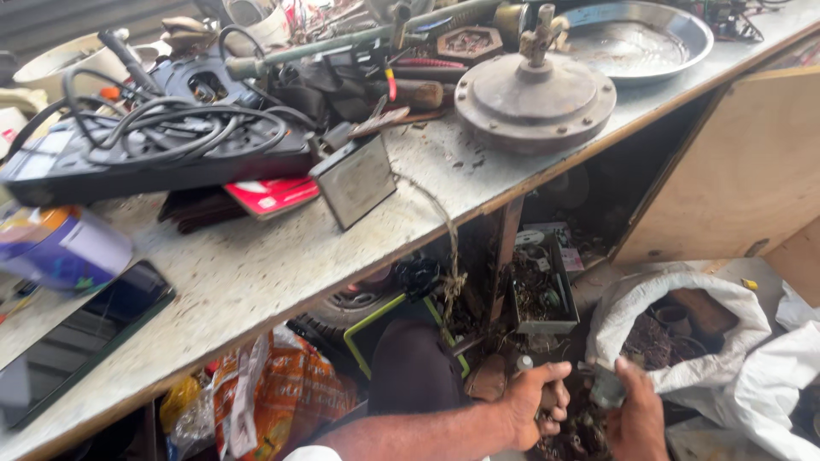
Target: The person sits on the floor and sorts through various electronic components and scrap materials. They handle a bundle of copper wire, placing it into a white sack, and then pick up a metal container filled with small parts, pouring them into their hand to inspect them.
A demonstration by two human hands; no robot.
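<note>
Grey metal fills the view: a scuffed workbench (256,265) runs across it, and both hands work below its front edge, down at floor level. Left hand (534,401) is curled tight around a small dark part (551,399), only a sliver of which shows between the fingers, so what it is cannot be told. Right hand (639,418) pinches a small grey metal piece (608,388) at its fingertips, just beside the left hand and against the mouth of a white sack (683,341) that holds rusty scrap. Loose rusty bits lie on the floor under both hands. Behind them an open metal box (547,294) of small parts stands under the bench, next to a black tyre (342,312). An orange bag (282,388) sits further left under the bench. On top of the bench a round rusty disc (534,102) with a spindle stands near the edge, a steel tray (636,38) behind it. A flat black board (154,166) carries coiled black cable (162,128), with a red booklet (269,195) beneath it and a small metal plate (354,181) leaning beside it. A blurred can (60,248) lies at the far left.
</note>
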